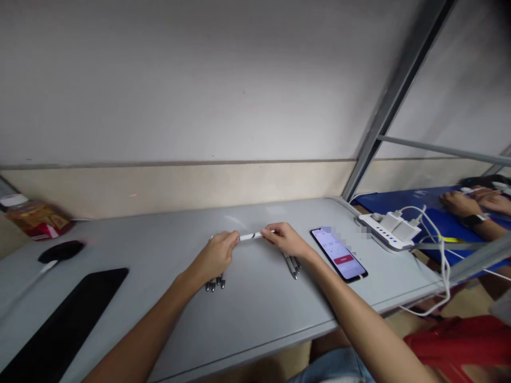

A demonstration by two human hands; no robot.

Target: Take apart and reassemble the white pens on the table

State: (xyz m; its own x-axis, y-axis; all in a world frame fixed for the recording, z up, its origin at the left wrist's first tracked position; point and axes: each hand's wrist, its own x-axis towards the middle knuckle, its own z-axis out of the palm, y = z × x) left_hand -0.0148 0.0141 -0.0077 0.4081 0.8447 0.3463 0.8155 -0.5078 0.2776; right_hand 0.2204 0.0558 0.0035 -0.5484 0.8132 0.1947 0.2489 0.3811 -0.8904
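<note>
My left hand (217, 254) and my right hand (285, 239) pinch the two ends of a white pen (251, 235) held level just above the grey table (255, 303). Both hands have their fingers closed on it. Under my left hand lie several silver pens (214, 283) in a small bunch. A second bunch of silver pens (293, 264) lies below my right hand. The pen's middle shows between the hands; its ends are hidden by my fingers.
A lit phone (339, 254) lies right of my right hand. A white power strip (389, 231) with chargers and cables sits at the table's right end. A black keyboard (67, 319), a black mouse (60, 250) and a red packet (38, 219) are left. Another person's hands (473, 202) rest on a blue table.
</note>
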